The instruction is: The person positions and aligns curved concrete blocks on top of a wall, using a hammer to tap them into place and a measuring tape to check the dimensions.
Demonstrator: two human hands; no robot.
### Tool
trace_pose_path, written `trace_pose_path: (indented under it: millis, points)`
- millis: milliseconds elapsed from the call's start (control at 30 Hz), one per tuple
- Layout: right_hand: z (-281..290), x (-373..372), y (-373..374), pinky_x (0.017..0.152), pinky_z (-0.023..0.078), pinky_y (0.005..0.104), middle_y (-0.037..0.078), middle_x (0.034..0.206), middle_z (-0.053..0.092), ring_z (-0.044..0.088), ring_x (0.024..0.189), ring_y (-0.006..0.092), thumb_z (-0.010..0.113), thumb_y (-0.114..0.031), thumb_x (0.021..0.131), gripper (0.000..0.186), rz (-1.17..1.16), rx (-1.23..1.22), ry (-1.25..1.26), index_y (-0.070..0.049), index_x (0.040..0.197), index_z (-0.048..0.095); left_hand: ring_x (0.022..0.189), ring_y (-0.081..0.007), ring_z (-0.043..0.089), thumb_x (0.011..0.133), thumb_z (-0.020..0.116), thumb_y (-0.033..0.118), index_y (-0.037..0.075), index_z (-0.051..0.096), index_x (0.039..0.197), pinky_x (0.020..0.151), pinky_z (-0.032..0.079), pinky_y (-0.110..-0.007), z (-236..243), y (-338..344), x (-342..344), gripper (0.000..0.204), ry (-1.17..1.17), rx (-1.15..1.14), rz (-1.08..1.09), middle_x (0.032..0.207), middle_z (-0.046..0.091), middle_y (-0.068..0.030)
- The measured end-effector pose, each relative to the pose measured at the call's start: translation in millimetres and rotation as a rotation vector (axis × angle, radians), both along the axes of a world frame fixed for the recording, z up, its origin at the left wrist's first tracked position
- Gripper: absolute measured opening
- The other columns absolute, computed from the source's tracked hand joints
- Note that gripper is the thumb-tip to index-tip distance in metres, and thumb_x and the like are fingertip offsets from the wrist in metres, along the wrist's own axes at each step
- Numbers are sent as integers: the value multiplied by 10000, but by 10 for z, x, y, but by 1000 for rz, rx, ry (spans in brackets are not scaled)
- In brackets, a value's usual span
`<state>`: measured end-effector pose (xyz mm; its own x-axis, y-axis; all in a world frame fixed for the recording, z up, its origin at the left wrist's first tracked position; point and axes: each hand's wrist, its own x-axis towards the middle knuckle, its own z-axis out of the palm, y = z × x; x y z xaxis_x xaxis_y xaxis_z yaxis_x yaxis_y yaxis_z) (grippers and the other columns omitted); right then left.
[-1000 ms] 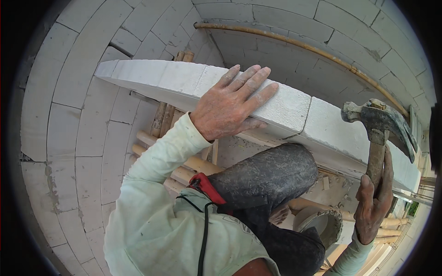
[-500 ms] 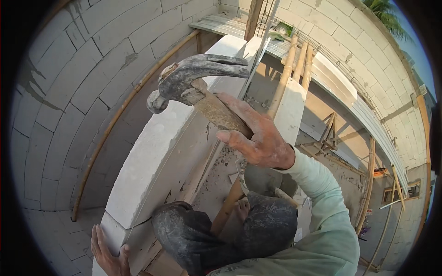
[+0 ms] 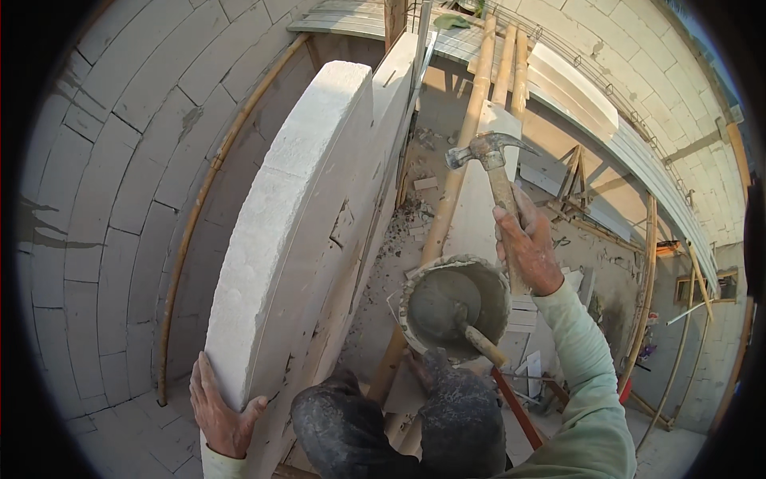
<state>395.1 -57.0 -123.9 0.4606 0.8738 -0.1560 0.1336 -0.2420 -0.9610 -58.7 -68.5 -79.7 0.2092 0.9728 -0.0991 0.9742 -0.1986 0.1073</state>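
My right hand (image 3: 530, 244) is closed around the wooden handle of a claw hammer (image 3: 493, 152). The hammer is upright, its mortar-smeared steel head above my fist and its claw pointing right. My left hand (image 3: 222, 409) rests with fingers spread on the near end of a white block (image 3: 275, 215), part of the wall course running away from me. Between that wall and my right arm stands a bucket (image 3: 408, 315) with grey mortar inside. A tool with a wooden handle (image 3: 483, 345) leans in it, its lower end sunk in the mortar.
Bamboo poles (image 3: 458, 195) and a pale plank (image 3: 471, 214) stretch away beyond the bucket. A tall block wall (image 3: 120, 199) rises on the left, with a curved bamboo pole (image 3: 209, 180) in front. Rubble (image 3: 411, 215) litters the floor below. A red bar (image 3: 519, 411) lies beside my knees.
My right hand has carried the hammer away from the block, to the right and farther from the camera. My view has shifted, bringing the bucket fully into sight. The left hand stays on the block.
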Motion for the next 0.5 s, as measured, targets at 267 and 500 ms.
trace_pose_path:
  millis: [267, 500]
  points:
    - [396, 180, -646, 412, 384, 225, 24, 734, 497, 428, 457, 74, 541, -228, 892, 488, -35, -373, 74, -10, 1303, 397, 1139, -389, 409, 827, 485, 589, -6, 278, 1368, 994, 270, -452, 40, 148, 73, 831, -426, -126, 236, 1247, 414, -234]
    - [687, 174, -1224, 403, 383, 242, 48, 775, 535, 445, 458, 86, 527, -173, 884, 462, -24, -573, 39, -22, 1302, 402, 1098, -310, 463, 884, 432, 525, 60, 456, 1268, 970, 289, -441, -205, 250, 271, 603, -146, 71, 376, 1158, 523, -137]
